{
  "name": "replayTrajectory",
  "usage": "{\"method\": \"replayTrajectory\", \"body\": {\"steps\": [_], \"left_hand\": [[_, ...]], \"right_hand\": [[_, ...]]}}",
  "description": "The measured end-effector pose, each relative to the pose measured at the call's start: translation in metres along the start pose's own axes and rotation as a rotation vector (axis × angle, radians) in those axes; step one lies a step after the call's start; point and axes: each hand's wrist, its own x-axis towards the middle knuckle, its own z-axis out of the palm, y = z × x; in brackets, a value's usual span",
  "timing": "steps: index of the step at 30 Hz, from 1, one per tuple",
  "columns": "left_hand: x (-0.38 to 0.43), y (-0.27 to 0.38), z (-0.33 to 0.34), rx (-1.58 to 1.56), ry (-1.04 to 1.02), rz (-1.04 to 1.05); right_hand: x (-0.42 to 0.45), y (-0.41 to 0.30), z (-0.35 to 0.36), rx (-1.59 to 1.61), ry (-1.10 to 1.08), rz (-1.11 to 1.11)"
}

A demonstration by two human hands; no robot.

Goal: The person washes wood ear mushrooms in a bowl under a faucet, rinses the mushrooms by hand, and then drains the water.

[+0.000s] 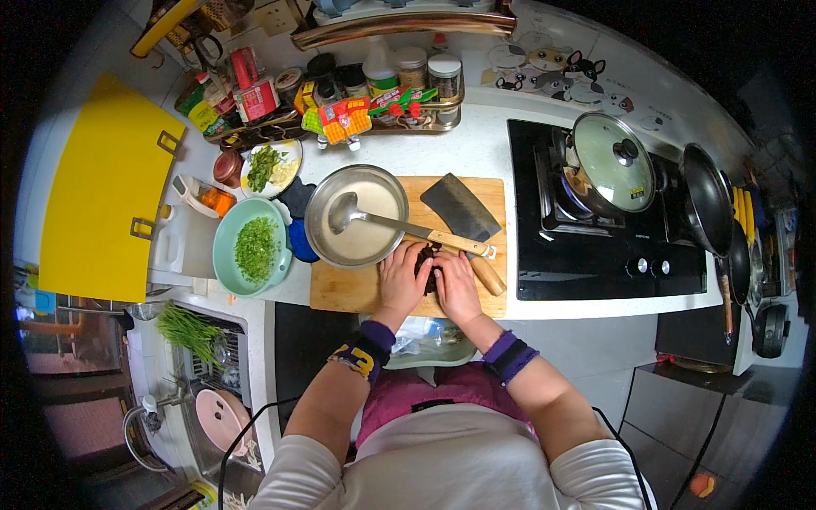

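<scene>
My left hand point(406, 275) and my right hand point(456, 284) are cupped around a small pile of dark food pieces point(429, 280) on a wooden cutting board point(347, 290). Their thumbs meet over the pile and partly hide it. Just beyond the hands stands a steel bowl point(310, 233) of whitish liquid point(373, 194). A ladle point(408, 225) rests in it, its wooden handle reaching over the board. Under that handle lies a cleaver point(460, 207), blade away from me and wooden grip point(488, 275) beside my right hand.
To the left sit a green basin point(222, 268) of chopped greens, a plate point(290, 151) with herbs and garlic, and a sink point(207, 440). At right, a lidded pan point(612, 162) stands over a lit burner on the black stove point(574, 268). Spice jars fill a rack point(440, 124) behind.
</scene>
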Motion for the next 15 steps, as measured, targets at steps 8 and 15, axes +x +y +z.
{"method": "replayTrajectory", "body": {"steps": [8, 15], "left_hand": [[-0.010, -0.010, -0.028, -0.051, -0.161, 0.008], [-0.024, -0.023, -0.030, 0.092, -0.150, 0.032]], "right_hand": [[-0.008, -0.006, -0.030, 0.125, -0.082, 0.108], [-0.024, -0.016, -0.037, -0.002, -0.092, -0.034]]}}
